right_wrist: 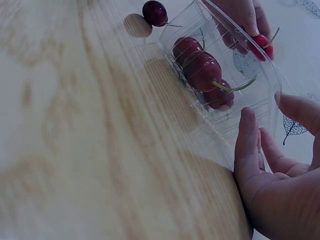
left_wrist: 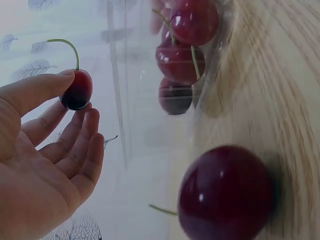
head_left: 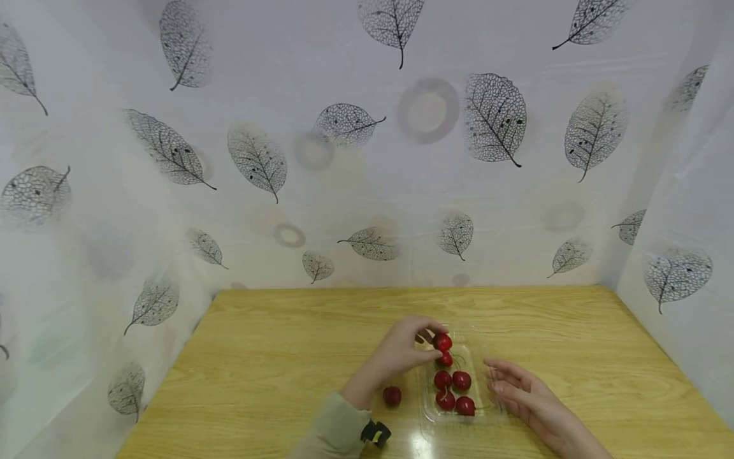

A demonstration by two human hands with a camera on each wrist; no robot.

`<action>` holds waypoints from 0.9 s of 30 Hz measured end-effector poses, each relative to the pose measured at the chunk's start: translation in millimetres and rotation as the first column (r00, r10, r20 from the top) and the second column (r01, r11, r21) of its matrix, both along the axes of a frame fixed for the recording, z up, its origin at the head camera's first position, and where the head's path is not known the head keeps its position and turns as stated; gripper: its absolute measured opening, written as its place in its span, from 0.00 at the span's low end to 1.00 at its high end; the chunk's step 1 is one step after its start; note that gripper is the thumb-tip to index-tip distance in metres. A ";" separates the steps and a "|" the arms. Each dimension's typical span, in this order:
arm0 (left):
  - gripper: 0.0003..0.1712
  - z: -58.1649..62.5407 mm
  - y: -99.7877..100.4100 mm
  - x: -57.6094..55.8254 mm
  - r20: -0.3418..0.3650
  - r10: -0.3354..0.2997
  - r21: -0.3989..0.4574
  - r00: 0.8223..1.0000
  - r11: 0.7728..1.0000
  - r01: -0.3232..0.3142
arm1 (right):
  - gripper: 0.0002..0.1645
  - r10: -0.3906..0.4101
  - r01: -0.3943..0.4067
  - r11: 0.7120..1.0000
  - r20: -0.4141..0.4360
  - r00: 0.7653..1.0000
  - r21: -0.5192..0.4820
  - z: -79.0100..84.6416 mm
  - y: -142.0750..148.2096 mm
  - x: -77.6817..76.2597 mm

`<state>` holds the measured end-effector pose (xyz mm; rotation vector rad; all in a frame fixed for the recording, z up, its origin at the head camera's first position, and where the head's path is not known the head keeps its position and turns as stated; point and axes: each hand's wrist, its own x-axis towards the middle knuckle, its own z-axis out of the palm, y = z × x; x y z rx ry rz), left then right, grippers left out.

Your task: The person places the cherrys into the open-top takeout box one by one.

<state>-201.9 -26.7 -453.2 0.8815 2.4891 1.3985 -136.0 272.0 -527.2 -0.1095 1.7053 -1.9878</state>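
Observation:
My left hand point(head_left: 406, 347) pinches a dark red cherry point(left_wrist: 76, 91) with a green stem between thumb and fingertips. It holds this cherry above the far part of a clear plastic container point(head_left: 427, 408). Several red cherries point(head_left: 461, 381) lie inside, some with stems. At the container's right side is my right hand point(head_left: 530, 401), its fingers extended along the outer wall and its thumb by the rim, as the right wrist view shows. Left of the container, a single loose cherry point(head_left: 392, 396) sits on the table; it looms large in the left wrist view.
The container stands on a light wood-grain table point(head_left: 275, 357). A whitish sheet with a leaf print point(head_left: 344, 178) hangs behind the table and along both sides. A black band with a yellow mark point(head_left: 376, 433) is by the left sleeve.

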 end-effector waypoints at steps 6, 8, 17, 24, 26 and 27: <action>0.21 -2.8 10.5 -0.2 -0.014 -0.043 -0.005 0.999 0.999 0.043 | 0.31 -0.003 0.003 1.000 0.011 1.000 0.016 0.2 -0.5 -0.2; 0.21 -4.0 13.4 0.0 -0.010 -0.056 -0.008 0.998 0.998 0.055 | 0.32 -0.003 0.003 1.000 0.008 1.000 0.021 0.4 -0.8 -0.2; 0.20 -9.3 23.2 1.9 0.023 -0.077 -0.013 0.997 0.997 0.077 | 0.32 -0.008 0.008 1.000 0.003 1.000 0.021 0.4 -0.9 -0.3; 0.20 -14.9 27.8 2.2 -0.014 -0.091 -0.069 0.996 0.994 0.090 | 0.34 -0.003 0.003 1.000 0.008 1.000 0.007 -0.4 0.2 -1.0; 0.20 -16.1 28.9 1.7 -0.032 -0.096 -0.098 0.995 0.991 0.092 | 0.33 -0.001 0.001 1.000 0.010 1.000 0.003 -0.6 0.5 -1.2; 0.20 -16.5 29.4 1.6 -0.042 -0.097 -0.112 0.994 0.989 0.092 | 0.33 0.001 -0.001 1.000 0.012 1.000 -0.001 -0.8 0.6 -1.3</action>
